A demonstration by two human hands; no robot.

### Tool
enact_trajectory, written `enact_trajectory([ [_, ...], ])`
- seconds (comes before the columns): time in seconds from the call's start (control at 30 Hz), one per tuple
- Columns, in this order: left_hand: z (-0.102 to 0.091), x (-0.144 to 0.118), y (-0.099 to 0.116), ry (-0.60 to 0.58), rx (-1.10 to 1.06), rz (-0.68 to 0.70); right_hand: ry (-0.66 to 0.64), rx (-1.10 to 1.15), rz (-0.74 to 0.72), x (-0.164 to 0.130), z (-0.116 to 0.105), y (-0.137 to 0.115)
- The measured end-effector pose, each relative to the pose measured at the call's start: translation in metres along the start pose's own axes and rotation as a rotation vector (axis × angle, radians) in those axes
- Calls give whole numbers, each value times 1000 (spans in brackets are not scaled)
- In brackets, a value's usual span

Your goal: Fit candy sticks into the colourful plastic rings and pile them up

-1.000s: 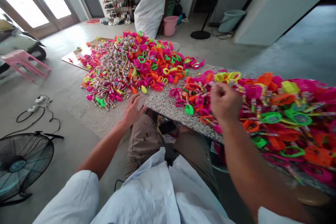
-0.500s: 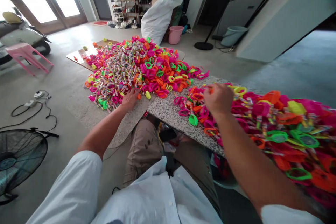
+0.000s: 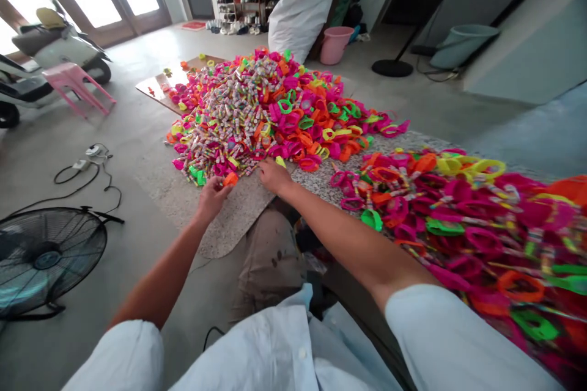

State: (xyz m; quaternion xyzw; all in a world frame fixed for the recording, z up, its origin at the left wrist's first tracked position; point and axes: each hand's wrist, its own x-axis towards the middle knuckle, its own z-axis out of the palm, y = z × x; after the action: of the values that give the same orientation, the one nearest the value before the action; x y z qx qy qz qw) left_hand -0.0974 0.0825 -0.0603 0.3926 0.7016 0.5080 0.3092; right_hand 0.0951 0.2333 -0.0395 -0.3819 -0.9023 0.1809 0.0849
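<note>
Nearest, at the pile's front edge on the speckled counter (image 3: 238, 208): left hand (image 3: 211, 195) with fingers pinched on a small orange piece (image 3: 230, 179), right hand (image 3: 274, 176) just beside, fingers curled by a yellow piece (image 3: 280, 161), grip unclear. Beyond, the heap of bright plastic rings and tubes (image 3: 266, 110); farther, a white sack (image 3: 312, 6) and pink bucket (image 3: 336, 44).

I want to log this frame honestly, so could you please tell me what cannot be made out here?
All in the head view:
- Left hand: fingertips touch an orange piece; whether they grip it cannot be told.
- Right hand: its back hides whatever the fingers hold.
- Small rolls in the far pile: too small to read.
- Near pile: blurred and cut off at the right edge.
</note>
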Motion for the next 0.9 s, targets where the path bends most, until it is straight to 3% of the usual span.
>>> enact_trajectory([
  [0.1,-8,-43,-15,-27,-173,-94,-43,-42,-10,34,14,-18],
  [0.23,0,-87,-19,-105,-334,-150,-86,-88,-15,56,27,-34],
  [0.43,19,-110,-6,-136,-463,-178,-57,-107,-96,53,21,-36],
  [0.53,25,-111,1,-142,-473,-146,48,-77,-113,41,12,-33],
  [0.6,28,-112,5,-139,-417,-89,220,106,-59,27,6,-30],
  [0.7,31,-115,12,-154,-284,54,425,713,117,-11,-6,-26],
  [0.8,35,-120,22,-207,-166,204,381,1284,181,-68,-22,-25],
  [0.9,47,-125,38,-260,-142,284,355,1493,127,-128,-36,-31],
])
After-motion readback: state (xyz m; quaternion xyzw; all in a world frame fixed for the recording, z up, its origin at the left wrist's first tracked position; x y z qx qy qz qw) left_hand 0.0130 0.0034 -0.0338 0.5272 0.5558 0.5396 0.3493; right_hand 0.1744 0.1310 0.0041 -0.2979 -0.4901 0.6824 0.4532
